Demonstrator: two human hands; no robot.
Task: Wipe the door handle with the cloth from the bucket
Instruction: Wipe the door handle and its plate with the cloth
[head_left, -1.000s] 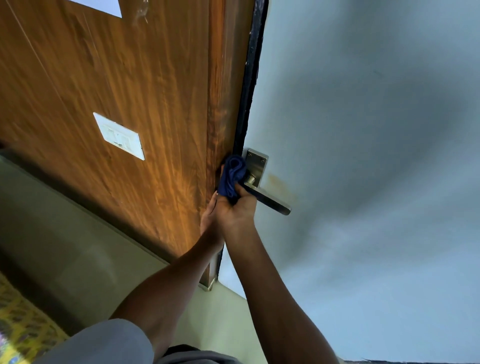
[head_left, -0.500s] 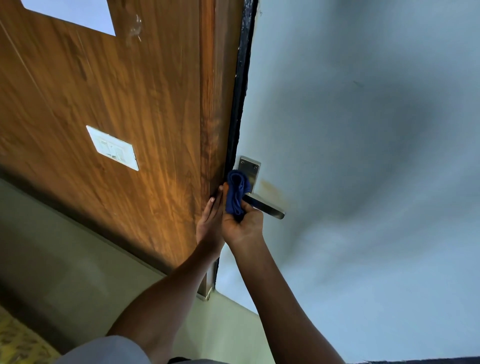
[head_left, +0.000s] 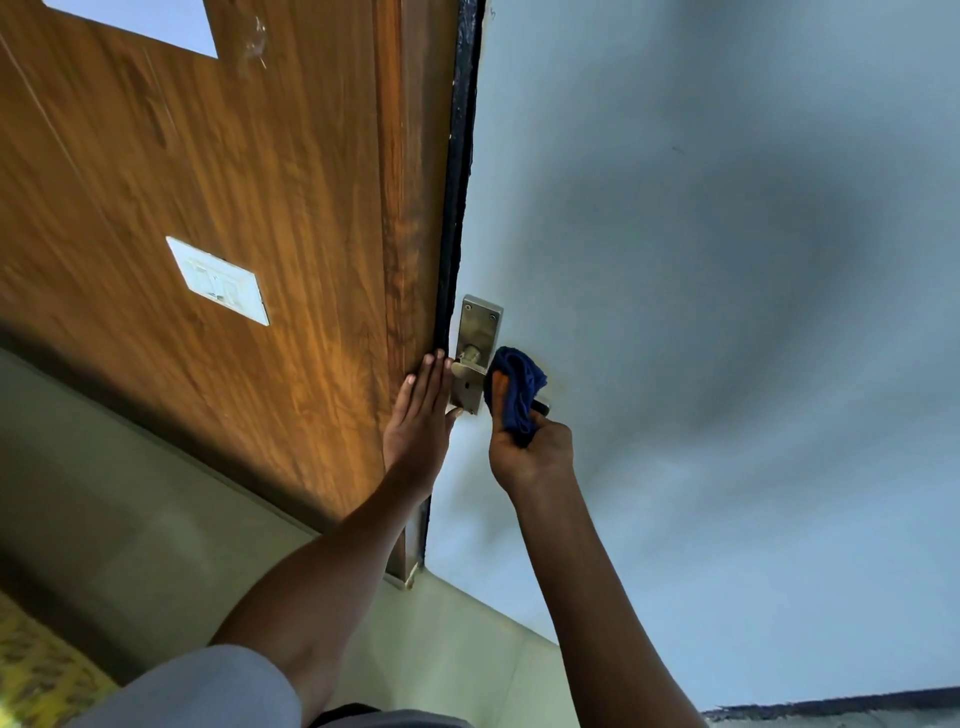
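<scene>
Two hands work at the edge of a pale grey-blue door (head_left: 727, 260). The left hand (head_left: 418, 421) lies flat and open, fingers extended and together, against the dark door edge (head_left: 457, 182) where it meets the brown wood-grain panel (head_left: 234, 182); its fingertips reach the level of the metal backplate (head_left: 478, 332). The right hand (head_left: 530, 449) is closed around a bunched dark blue cloth (head_left: 517, 397), which shows an orange patch on its left side. The cloth covers most of the door handle (head_left: 540, 406), so that only the lever's dark tip shows just right of the cloth, and the round spindle is visible on the backplate to its left. The two hands are near each other but apart, with the lower backplate between them. A white switch plate (head_left: 218, 280) is mounted on the wood-grain panel, well left of the handle. A grey sleeve (head_left: 208, 691) shows at the lower left.
</scene>
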